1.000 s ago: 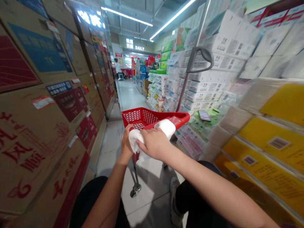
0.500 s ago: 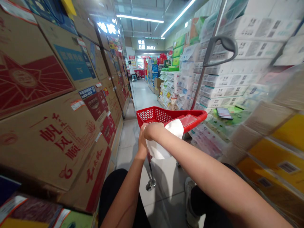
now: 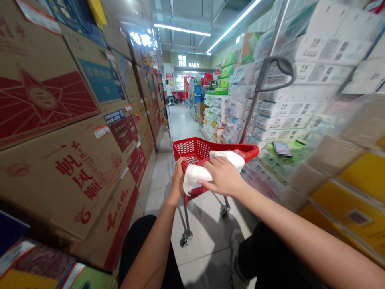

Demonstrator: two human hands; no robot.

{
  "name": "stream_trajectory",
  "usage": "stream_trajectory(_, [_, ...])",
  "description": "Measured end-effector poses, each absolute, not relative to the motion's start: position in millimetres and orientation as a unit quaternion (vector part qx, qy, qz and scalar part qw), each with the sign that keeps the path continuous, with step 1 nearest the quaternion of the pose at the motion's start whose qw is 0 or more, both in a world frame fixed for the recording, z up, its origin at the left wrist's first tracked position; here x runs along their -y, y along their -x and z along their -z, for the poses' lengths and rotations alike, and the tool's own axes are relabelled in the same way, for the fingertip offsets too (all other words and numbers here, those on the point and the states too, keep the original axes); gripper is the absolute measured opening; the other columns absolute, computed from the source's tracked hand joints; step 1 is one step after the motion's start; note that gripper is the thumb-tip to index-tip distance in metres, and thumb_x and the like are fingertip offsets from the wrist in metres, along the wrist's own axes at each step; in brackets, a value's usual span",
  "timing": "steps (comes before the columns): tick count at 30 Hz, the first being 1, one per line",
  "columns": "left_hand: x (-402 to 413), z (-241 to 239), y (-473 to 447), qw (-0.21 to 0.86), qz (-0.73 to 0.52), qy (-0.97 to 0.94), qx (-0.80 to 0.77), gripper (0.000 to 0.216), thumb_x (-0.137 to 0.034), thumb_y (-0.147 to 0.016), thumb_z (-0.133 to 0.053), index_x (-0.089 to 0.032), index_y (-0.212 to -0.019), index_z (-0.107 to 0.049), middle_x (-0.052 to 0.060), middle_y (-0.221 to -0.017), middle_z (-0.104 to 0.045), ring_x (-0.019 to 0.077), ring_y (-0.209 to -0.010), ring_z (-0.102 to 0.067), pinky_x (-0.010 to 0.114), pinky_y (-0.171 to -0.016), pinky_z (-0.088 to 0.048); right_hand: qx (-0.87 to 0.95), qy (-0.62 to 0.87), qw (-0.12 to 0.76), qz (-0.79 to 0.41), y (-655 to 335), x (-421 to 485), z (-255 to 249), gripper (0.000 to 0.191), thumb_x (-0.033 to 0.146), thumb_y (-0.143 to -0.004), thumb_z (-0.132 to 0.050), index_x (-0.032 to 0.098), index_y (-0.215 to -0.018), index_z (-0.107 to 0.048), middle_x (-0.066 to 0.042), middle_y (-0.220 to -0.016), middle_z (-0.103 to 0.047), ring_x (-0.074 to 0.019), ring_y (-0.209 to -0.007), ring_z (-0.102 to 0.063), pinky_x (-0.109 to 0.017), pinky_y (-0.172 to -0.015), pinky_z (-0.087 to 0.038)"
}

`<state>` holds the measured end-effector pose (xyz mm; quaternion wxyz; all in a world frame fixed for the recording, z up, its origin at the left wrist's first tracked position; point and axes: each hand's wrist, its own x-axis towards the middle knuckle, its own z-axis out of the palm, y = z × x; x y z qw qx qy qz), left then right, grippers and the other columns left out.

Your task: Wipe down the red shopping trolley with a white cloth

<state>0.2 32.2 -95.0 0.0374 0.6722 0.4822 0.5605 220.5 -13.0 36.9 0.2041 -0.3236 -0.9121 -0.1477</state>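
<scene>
In front of me stands a red plastic basket trolley (image 3: 177,147) with perforated walls, on thin metal legs with casters. My left hand (image 3: 178,176) is closed round its near left rim. A white cloth (image 3: 197,174) drapes over the near edge of the basket. My right hand (image 3: 223,174) presses on the cloth, fingers curled over the edge and thumb below on the cloth's near side. From the basket's right end a long pole rises to a grey loop handle (image 3: 261,74).
Stacked cardboard cartons (image 3: 75,168) wall the left side. On the right are packs of white tissue paper (image 3: 315,72), yellow cartons (image 3: 345,200) and a phone-like blurred item (image 3: 282,149). The tiled floor (image 3: 180,120) runs ahead to a DAILY sign (image 3: 194,64).
My right hand has moved from beside my left hand rightward along the basket's edge. The cloth has shifted with it and now lies along the rim. My left hand stays at the rim.
</scene>
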Motion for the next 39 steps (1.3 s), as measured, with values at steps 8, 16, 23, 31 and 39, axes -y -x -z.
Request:
stream_trajectory(8, [-33.8, 91.6, -8.4, -0.002, -0.578, -0.677, -0.455, 0.063, -0.018, -0.077, -0.060, -0.019, -0.137, -0.042, 0.015, -0.142, -0.052, 0.0291, -0.136, -0.050, 0.050, -0.116, -0.040, 0.941, 0.294, 0.165, 0.042, -283.7, -49.1, -59.4, 0.061, 0.054, -0.105, -0.023, 0.017, -0.136, -0.060, -0.014, -0.131, -0.066, -0.0268, -0.122, -0.059, -0.041, -0.104, -0.039])
stream_trajectory(16, [-36.5, 94.4, -6.8, 0.001, -0.579, -0.668, -0.467, 0.066, -0.019, -0.075, -0.061, -0.019, -0.138, -0.042, 0.016, -0.144, -0.052, 0.0297, -0.137, -0.049, 0.050, -0.115, -0.040, 0.918, 0.378, 0.110, 0.049, -296.9, -80.0, -66.6, 0.056, 0.045, -0.104, -0.029, 0.010, -0.125, -0.068, -0.019, -0.132, -0.064, -0.0298, -0.128, -0.052, -0.044, -0.112, -0.032])
stream_trajectory(23, [-31.3, 93.5, 15.0, 0.044, -0.582, -0.652, -0.484, 0.063, -0.034, -0.080, -0.067, -0.022, -0.137, -0.043, 0.014, -0.146, -0.052, 0.0277, -0.132, -0.054, 0.046, -0.113, -0.044, 0.945, 0.296, 0.130, 0.044, -258.9, -35.4, -67.0, 0.047, 0.047, -0.101, -0.039, 0.013, -0.124, -0.063, -0.014, -0.118, -0.068, -0.0264, -0.108, -0.060, -0.037, -0.097, -0.040])
stream_trajectory(31, [-8.1, 83.9, 21.4, 0.018, -0.544, -0.665, -0.511, 0.063, -0.035, -0.084, -0.063, -0.021, -0.142, -0.041, 0.015, -0.150, -0.050, 0.0285, -0.137, -0.050, 0.048, -0.117, -0.038, 0.896, 0.438, 0.066, -0.042, -289.4, -65.4, -72.5, 0.049, 0.046, -0.104, -0.031, 0.017, -0.094, -0.069, -0.010, -0.099, -0.074, -0.0206, -0.088, -0.067, -0.027, -0.076, -0.041])
stream_trajectory(39, [38.5, 47.5, 25.1, -0.143, -0.509, -0.725, -0.441, 0.077, -0.039, -0.066, -0.066, -0.020, -0.139, -0.049, 0.015, -0.136, -0.060, 0.0347, -0.127, -0.057, 0.049, -0.110, -0.042, 0.848, 0.524, 0.077, 0.009, -272.9, -41.6, -68.0, 0.049, 0.046, -0.103, -0.029, 0.022, -0.100, -0.071, -0.008, -0.108, -0.075, -0.0229, -0.096, -0.069, -0.028, -0.073, -0.038])
